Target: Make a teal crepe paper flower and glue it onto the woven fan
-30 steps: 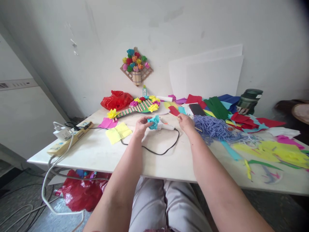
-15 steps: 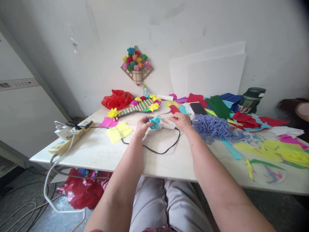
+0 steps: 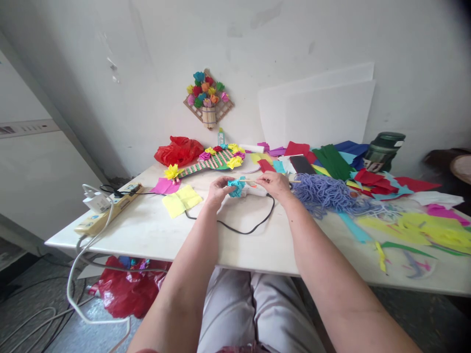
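Observation:
Near the middle of the table, my left hand (image 3: 220,188) is closed on a crumpled light-blue paper flower (image 3: 236,187). My right hand (image 3: 274,184) pinches a thin wooden stick (image 3: 293,181), whose left end reaches to the top of the blue paper. Whether the tip touches the paper or lies just over it, I cannot tell. Under the stick lies a white glue gun (image 3: 255,189) with a black cord (image 3: 246,233) looping toward me; its left end is hidden behind the flower and my left hand.
A paper-flowered fan shape (image 3: 209,163) lies behind my hands beside a red plastic bag (image 3: 179,151). To the left are yellow paper (image 3: 182,201) and a power strip (image 3: 110,211). On the right sit purple yarn (image 3: 324,192), a phone (image 3: 301,165), coloured paper scraps and a dark jar (image 3: 384,152).
My right hand has shifted slightly left, and the stick now shows more clearly on both sides of the fingers. My left hand keeps its hold on the blue paper flower, barely moved.

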Tool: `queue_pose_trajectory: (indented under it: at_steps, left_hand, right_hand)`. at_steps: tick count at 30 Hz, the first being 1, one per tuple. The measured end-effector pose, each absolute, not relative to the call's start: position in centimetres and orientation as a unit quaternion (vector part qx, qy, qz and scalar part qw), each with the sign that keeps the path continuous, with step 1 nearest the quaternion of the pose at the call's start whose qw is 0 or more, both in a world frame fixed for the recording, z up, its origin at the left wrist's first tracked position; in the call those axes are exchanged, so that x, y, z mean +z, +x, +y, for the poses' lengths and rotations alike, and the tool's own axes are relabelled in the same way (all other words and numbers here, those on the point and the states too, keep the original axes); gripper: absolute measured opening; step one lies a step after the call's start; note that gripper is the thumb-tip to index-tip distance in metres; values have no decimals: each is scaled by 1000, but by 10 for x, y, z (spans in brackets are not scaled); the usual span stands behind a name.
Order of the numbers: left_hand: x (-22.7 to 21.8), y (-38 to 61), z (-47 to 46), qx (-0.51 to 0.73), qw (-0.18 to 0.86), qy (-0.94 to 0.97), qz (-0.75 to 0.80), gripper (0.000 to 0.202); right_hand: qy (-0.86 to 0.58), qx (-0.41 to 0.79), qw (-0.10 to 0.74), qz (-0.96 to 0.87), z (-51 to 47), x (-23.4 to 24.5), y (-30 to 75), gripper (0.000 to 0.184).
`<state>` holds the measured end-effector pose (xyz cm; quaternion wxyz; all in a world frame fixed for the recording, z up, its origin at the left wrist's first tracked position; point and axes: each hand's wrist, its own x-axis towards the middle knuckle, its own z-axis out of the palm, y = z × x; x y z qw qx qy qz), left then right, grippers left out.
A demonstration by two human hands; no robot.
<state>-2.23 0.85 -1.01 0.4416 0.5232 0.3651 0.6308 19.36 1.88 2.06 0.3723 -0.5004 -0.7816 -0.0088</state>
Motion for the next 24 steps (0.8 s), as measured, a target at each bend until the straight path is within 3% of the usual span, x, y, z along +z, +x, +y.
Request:
queue_pose_trajectory:
  at_steps: [24]
  left_hand:
    - [-10,-19,6,608,436,552,368,37]
  right_hand:
    - [-502,-23,331,-799,14,25,190,17]
